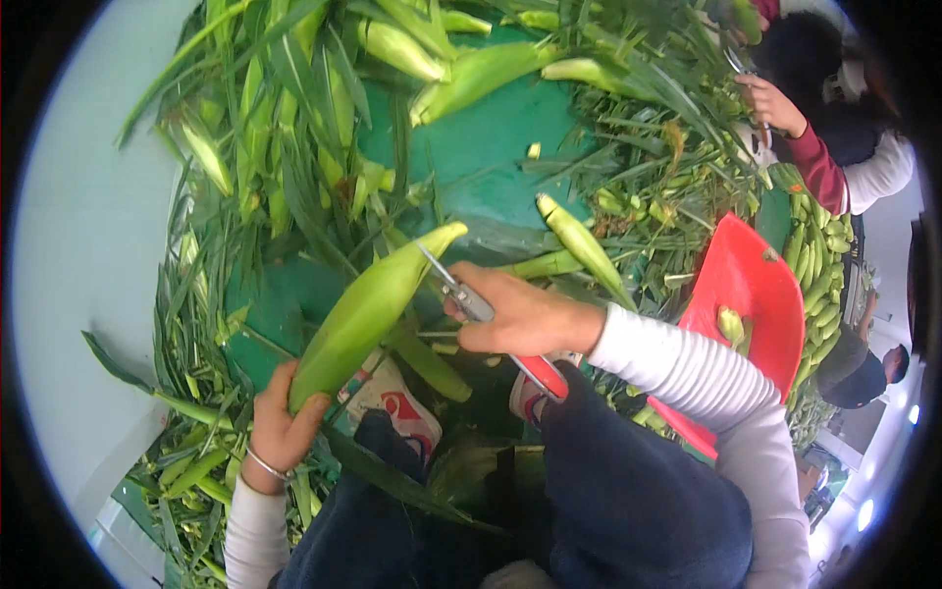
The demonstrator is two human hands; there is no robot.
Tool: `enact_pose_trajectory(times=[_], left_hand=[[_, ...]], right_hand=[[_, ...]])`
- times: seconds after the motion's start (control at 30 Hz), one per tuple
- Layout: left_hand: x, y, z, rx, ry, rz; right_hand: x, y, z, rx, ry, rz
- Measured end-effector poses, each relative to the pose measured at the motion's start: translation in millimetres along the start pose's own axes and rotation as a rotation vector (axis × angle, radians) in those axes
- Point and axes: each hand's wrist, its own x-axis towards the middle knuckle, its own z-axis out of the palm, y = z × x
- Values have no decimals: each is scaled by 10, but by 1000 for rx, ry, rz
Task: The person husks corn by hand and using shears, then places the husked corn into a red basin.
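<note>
My left hand (283, 427) grips the lower end of a green ear of corn in its husk (360, 320). The ear slants up and to the right, its pale narrow end at the top. In my right hand (515, 309) is a pair of pruning shears (469, 300) with a red handle. One blade reaches to the narrow end of the ear; whether it touches the husk cannot be told. Just right of the blades, another husked ear (585, 247) with a cut tip lies on the leaves. Part of the shears' handles is hidden behind my fingers.
Husked ears and long leaves (294, 110) heap up ahead and to the left on a green floor (486, 147). By my right forearm stands a red plastic scoop (751, 294) with corn pieces inside. Beyond it lie piled ears (813, 272). A co-worker's hand (773, 103) holds a tool at upper right.
</note>
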Motion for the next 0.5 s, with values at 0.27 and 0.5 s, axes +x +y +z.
enact_pose_trajectory(times=[0.27,0.5], left_hand=[[-70,-246,-174,-125,-118,27],[-11,77,-433,221,-105,121]], right_hand=[[16,509,272,680,188,178],[-34,191,-244,-572,392,-191]])
